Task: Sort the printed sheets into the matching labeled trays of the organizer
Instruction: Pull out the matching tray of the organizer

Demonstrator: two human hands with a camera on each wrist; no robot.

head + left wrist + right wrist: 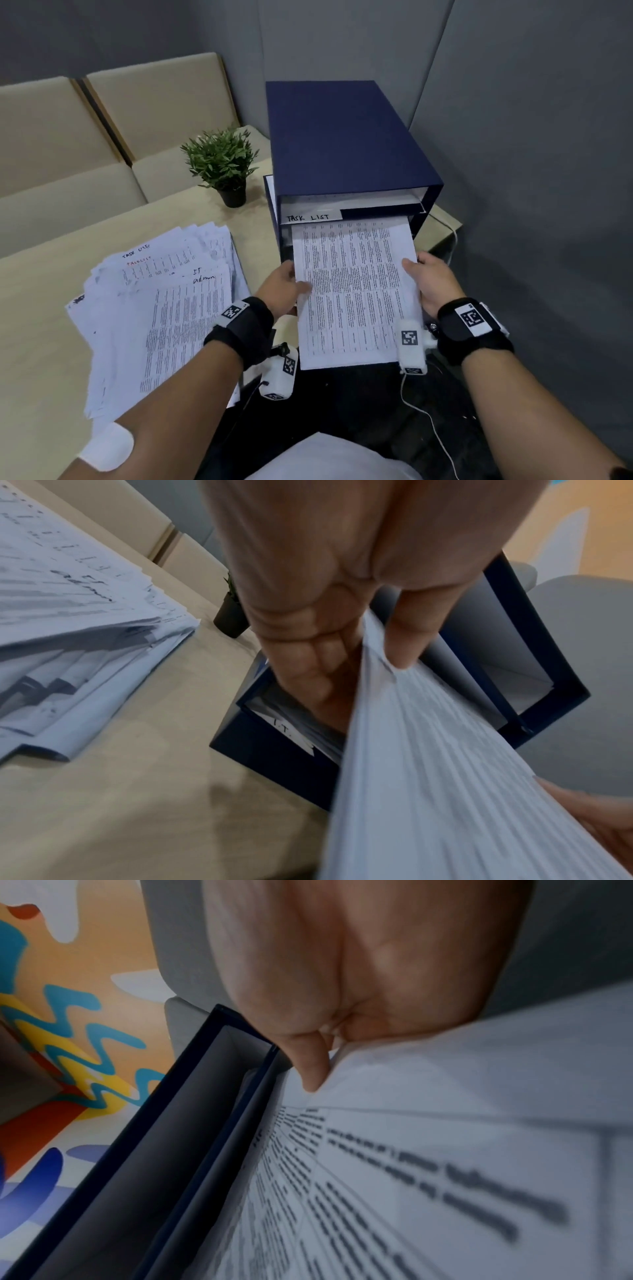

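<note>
A dark blue organizer (342, 137) with stacked trays stands on the table's right end; one tray carries a label (310, 217) reading TASK LIST, and a lower label (287, 731) reads I.T. A printed sheet (356, 291) covered in table text has its far edge inside the slot just under the TASK LIST label. My left hand (286, 286) pinches the sheet's left edge, thumb on top. My right hand (430, 277) pinches its right edge. In the right wrist view the sheet (445, 1177) slopes beside the organizer's open trays (192, 1123).
A loose pile of printed sheets (161, 308) lies on the beige table (41, 359) to the left of my left arm. A small potted plant (222, 164) stands left of the organizer. Grey padded walls (513, 137) close in behind and to the right.
</note>
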